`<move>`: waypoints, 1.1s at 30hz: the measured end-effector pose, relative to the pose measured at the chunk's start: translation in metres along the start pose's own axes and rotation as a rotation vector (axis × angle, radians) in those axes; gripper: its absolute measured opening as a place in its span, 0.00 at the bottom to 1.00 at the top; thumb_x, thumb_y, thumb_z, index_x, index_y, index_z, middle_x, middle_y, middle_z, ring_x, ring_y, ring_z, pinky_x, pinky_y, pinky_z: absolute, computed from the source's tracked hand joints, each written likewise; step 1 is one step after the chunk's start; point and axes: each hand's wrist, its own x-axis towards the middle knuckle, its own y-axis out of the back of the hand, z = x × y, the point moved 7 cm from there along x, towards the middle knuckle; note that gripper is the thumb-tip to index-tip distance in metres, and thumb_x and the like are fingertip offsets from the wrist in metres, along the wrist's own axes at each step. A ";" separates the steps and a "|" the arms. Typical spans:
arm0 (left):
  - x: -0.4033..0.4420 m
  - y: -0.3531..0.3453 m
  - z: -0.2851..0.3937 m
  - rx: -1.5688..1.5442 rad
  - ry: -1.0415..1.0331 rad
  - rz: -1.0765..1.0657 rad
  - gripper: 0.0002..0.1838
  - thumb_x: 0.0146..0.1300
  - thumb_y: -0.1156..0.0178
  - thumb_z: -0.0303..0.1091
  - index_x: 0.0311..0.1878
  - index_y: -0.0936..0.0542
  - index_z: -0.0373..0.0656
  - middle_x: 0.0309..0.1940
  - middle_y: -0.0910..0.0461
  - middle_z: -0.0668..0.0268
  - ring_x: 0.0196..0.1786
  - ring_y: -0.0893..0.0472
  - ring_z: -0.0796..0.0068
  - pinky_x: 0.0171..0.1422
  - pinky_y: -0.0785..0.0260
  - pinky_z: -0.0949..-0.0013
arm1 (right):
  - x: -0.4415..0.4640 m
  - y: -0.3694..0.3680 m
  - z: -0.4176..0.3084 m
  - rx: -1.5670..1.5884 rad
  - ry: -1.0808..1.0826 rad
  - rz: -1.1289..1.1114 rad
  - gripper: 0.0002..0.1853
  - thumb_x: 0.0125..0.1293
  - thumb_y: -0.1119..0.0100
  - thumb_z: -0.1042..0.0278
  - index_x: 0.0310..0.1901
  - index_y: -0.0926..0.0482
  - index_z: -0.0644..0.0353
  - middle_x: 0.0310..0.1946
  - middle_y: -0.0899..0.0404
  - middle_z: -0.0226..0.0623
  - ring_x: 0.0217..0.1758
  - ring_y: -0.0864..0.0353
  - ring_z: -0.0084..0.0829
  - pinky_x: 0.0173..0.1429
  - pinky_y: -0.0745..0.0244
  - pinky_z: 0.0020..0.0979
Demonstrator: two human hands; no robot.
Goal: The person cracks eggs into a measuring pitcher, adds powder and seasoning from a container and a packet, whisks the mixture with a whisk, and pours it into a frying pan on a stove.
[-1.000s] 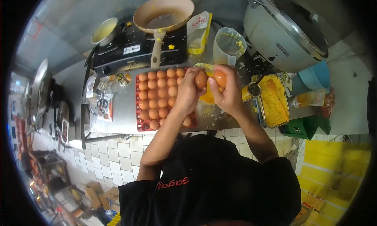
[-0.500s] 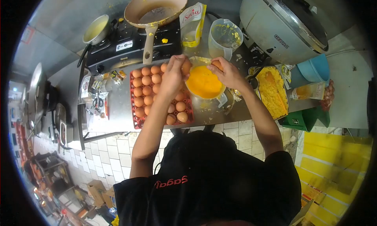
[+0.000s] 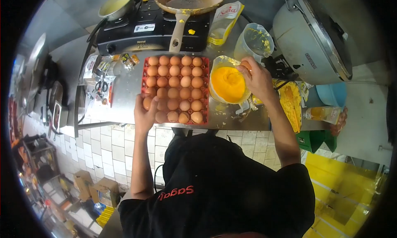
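Left hand [image 3: 144,117] forward, clamped round tray-edge egg [image 3: 147,103], red tray [image 3: 206,79]; right hand [image 3: 261,80], back up, grips brown egg [image 3: 247,65] at jug [image 3: 219,63] rim.

Eggs [image 3: 174,70] are a warm brown, the tray [image 3: 206,87] is red, and the egg mix [image 3: 227,89] is super bright orangey yellow. Stove [image 3: 120,44] is mostly black, shirt [image 3: 240,188] is black with red lettering [image 3: 178,191].
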 end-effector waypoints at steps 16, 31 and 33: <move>-0.045 0.005 -0.038 0.338 -0.096 -0.105 0.31 0.48 0.22 0.37 0.53 0.28 0.42 0.43 0.17 0.51 0.47 0.18 0.46 0.50 0.24 0.53 | -0.022 -0.031 0.033 0.680 -0.437 -0.083 0.18 0.75 0.44 0.54 0.55 0.27 0.60 0.45 0.17 0.38 0.38 0.18 0.27 0.37 0.23 0.27; -0.018 0.072 -0.008 -0.543 0.154 0.103 0.21 0.55 0.28 0.25 0.47 0.29 0.43 0.35 0.20 0.66 0.34 0.18 0.76 0.36 0.26 0.75 | -0.049 -0.224 -0.187 0.157 0.438 -0.830 0.20 0.57 0.30 0.62 0.50 0.24 0.56 0.48 0.25 0.43 0.55 0.24 0.46 0.54 0.27 0.43; -0.018 0.070 0.012 -0.529 0.144 0.072 0.21 0.54 0.27 0.26 0.47 0.29 0.42 0.35 0.19 0.65 0.35 0.18 0.77 0.38 0.24 0.74 | -0.055 -0.241 -0.183 0.093 0.508 -0.761 0.21 0.58 0.30 0.62 0.52 0.23 0.55 0.49 0.26 0.42 0.56 0.25 0.45 0.56 0.26 0.41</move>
